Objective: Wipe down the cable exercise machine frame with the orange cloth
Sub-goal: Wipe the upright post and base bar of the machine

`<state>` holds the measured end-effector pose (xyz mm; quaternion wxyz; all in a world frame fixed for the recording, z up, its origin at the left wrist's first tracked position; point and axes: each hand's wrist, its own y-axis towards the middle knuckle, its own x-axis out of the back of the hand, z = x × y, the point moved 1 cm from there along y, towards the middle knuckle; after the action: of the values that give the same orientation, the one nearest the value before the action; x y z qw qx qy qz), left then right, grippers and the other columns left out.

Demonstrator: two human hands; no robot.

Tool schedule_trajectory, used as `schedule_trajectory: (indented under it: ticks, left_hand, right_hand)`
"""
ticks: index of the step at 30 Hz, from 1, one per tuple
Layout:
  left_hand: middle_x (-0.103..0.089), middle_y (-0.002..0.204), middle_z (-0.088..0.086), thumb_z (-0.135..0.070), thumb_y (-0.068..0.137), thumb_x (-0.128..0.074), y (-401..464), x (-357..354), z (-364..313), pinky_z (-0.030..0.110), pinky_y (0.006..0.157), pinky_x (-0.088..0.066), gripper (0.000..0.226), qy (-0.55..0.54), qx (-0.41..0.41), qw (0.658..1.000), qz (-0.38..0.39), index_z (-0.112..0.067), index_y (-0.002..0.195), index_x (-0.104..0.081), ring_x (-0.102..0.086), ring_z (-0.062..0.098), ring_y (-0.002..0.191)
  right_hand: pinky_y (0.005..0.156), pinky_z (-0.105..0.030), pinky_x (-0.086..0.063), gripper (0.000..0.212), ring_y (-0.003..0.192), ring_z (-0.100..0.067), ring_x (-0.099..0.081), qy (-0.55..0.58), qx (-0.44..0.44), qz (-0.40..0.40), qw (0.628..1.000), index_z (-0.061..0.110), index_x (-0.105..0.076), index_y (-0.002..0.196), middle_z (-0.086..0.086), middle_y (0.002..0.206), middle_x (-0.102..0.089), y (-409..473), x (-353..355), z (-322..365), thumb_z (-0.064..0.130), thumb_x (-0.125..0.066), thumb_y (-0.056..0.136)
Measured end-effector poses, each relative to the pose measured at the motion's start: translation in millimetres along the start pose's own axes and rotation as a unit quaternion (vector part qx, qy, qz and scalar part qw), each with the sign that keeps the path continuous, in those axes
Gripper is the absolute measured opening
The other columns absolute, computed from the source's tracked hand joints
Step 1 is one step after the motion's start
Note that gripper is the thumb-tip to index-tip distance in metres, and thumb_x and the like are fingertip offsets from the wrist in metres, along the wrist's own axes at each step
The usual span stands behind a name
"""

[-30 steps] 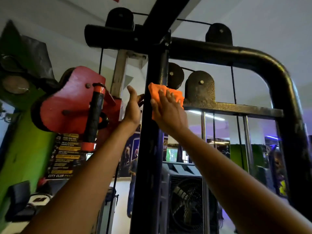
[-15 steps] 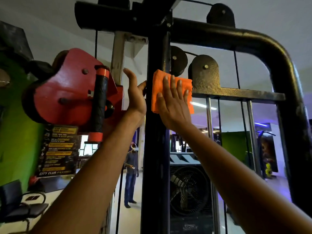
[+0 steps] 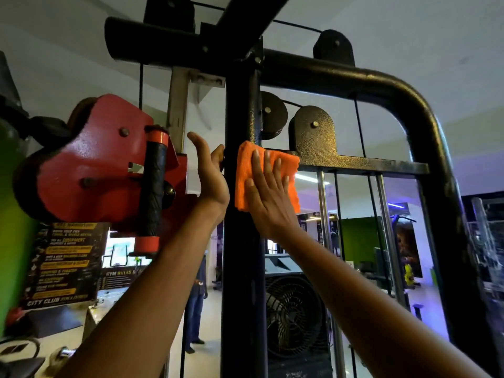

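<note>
I have the right hand (image 3: 268,197) spread flat, fingers straight, pressing the orange cloth (image 3: 245,175) against the black upright post (image 3: 241,268) of the machine frame, just where the textured crossbar (image 3: 362,162) meets it. The left hand (image 3: 210,175) steadies on the other side of the post, fingers mostly straight and the thumb hooked toward the post's edge, holding nothing. By my reading, I am mid-wipe on the upper part of the post, with much of the frame not yet done. The next stroke, I judge, calls for firm flat pressure down the post or out along the crossbar, keeping clear of the pulley (image 3: 274,114) and the red carriage (image 3: 90,162) beside the left hand.
</note>
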<state>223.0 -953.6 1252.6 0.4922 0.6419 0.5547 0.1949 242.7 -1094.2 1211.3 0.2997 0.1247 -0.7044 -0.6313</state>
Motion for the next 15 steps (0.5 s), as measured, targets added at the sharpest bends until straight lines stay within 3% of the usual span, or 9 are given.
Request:
schedule_trajectory:
  ticks: [3,5,7,9,10,13,15]
  left_hand:
    - [-0.057,0.157,0.004,-0.088,0.093,-0.003,0,3,0,0.049,0.129,-0.029,0.108,0.000,0.013,1.000,-0.004,-0.017,0.153,-0.058,-0.048,0.021,0.150]
    - [-0.057,0.157,0.006,-0.087,0.095,0.000,0,4,-1,0.050,0.126,-0.032,0.107,-0.004,0.024,1.000,-0.001,-0.020,0.153,-0.059,-0.047,0.023,0.150]
    - [-0.056,0.158,0.006,-0.083,0.098,0.002,-1,5,-1,0.041,0.114,-0.044,0.104,0.000,0.030,1.000,-0.005,-0.020,0.153,-0.059,-0.049,0.022,0.147]
    - [-0.060,0.152,0.003,-0.078,0.102,0.003,-2,5,1,0.025,0.088,-0.052,0.099,0.006,0.035,0.999,0.006,-0.020,0.146,-0.063,-0.059,0.014,0.133]
    - [-0.062,0.149,0.001,-0.075,0.103,0.003,-5,4,0,0.022,0.085,-0.054,0.096,0.011,0.036,0.999,0.009,-0.021,0.144,-0.064,-0.062,0.009,0.126]
    - [-0.053,0.161,0.004,-0.072,0.105,0.000,-8,5,1,0.032,0.108,-0.043,0.091,0.009,0.027,1.000,0.007,-0.020,0.155,-0.056,-0.050,0.019,0.147]
    - [-0.049,0.164,0.005,-0.069,0.107,-0.001,-13,4,-3,0.033,0.105,-0.039,0.087,0.014,0.027,1.000,0.002,-0.019,0.157,-0.052,-0.044,0.020,0.152]
  right_hand:
    - [0.129,-0.043,0.027,0.063,0.163,-0.015,0.029,-0.030,-0.001,-0.015,0.999,0.043,0.008,0.171,0.002,0.181,0.016,13,2,-2,0.054,-0.019,0.115]
    - [0.130,-0.044,0.025,0.065,0.164,-0.018,0.026,-0.047,0.000,-0.023,0.999,0.038,0.003,0.173,-0.001,0.181,0.012,40,9,1,0.055,-0.018,0.114]
    - [0.131,-0.047,0.022,0.066,0.165,-0.021,0.022,-0.052,0.001,-0.029,0.998,0.036,0.001,0.173,-0.002,0.182,0.009,56,14,2,0.055,-0.018,0.114]
    - [0.132,-0.046,0.020,0.065,0.165,-0.019,0.023,-0.036,0.003,-0.039,0.999,0.035,0.001,0.174,-0.001,0.182,0.009,47,10,2,0.054,-0.020,0.115]
    - [0.132,-0.045,0.020,0.065,0.165,-0.016,0.024,-0.024,0.005,-0.041,0.999,0.034,0.003,0.173,-0.001,0.182,0.010,35,6,2,0.053,-0.021,0.116]
    - [0.133,-0.044,0.018,0.068,0.164,-0.013,0.025,-0.015,0.003,-0.042,0.999,0.031,0.009,0.173,0.001,0.181,0.014,-1,-6,0,0.053,-0.024,0.117]
    - [0.132,-0.044,0.020,0.073,0.164,-0.015,0.027,-0.014,-0.007,-0.039,0.999,0.029,0.008,0.173,0.002,0.180,0.017,5,-5,-2,0.058,-0.026,0.116]
